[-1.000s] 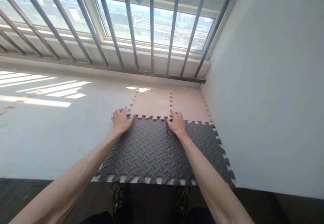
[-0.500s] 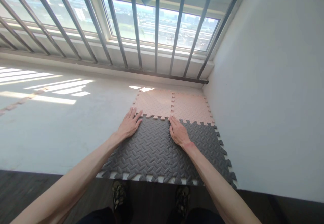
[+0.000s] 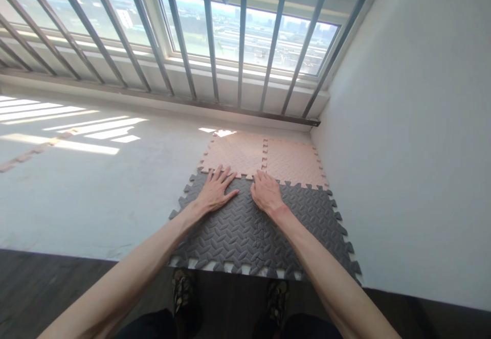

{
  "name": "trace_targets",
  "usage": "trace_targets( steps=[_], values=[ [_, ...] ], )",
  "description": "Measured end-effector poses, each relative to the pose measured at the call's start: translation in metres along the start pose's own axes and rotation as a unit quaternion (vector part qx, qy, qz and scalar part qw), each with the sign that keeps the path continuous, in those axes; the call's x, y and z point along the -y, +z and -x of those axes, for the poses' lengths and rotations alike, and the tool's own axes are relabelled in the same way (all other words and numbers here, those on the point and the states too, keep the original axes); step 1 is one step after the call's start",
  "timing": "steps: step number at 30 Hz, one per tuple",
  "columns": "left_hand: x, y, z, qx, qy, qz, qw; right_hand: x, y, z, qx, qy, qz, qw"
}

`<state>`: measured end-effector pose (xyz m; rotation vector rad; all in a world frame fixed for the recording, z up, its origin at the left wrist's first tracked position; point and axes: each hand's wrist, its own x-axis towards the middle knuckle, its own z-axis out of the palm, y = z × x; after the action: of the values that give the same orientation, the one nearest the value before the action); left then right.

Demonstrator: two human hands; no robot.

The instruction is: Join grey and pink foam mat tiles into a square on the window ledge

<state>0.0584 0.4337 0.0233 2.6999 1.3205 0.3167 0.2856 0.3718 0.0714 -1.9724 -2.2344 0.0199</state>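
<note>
Interlocking foam mat tiles lie on a pale ledge in the corner under a barred window. Two pink tiles sit at the back, and two dark grey tiles sit in front, joined to them. My left hand lies flat, fingers spread, on the left grey tile at its seam with the pink tile. My right hand rests flat on the grey tiles by the middle seam, fingertips touching the pink edge. Neither hand holds anything.
A white wall runs along the right side of the mats. Metal window bars rise behind the ledge. The bare ledge surface stretches to the left, with sunlit stripes. A dark floor and my shoes are below.
My left hand slid right from the mat's left edge onto the left grey tile. My right hand shifted slightly back along the seam. The view moved a little to the left.
</note>
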Motion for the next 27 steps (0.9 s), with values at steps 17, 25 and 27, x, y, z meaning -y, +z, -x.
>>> trace_targets(
  steps=[17, 25, 27],
  values=[
    [0.029, 0.001, 0.01, 0.01, -0.076, -0.019, 0.997, 0.017, 0.035, -0.003, 0.064, 0.034, -0.062, 0.995],
    [0.022, -0.006, 0.013, -0.007, -0.067, 0.005, 0.998, 0.006, 0.013, -0.031, 0.021, 0.037, -0.037, 0.998],
    [0.021, -0.004, 0.015, -0.022, -0.061, -0.001, 0.998, -0.006, 0.017, -0.037, 0.002, 0.041, -0.03, 0.999]
  ],
)
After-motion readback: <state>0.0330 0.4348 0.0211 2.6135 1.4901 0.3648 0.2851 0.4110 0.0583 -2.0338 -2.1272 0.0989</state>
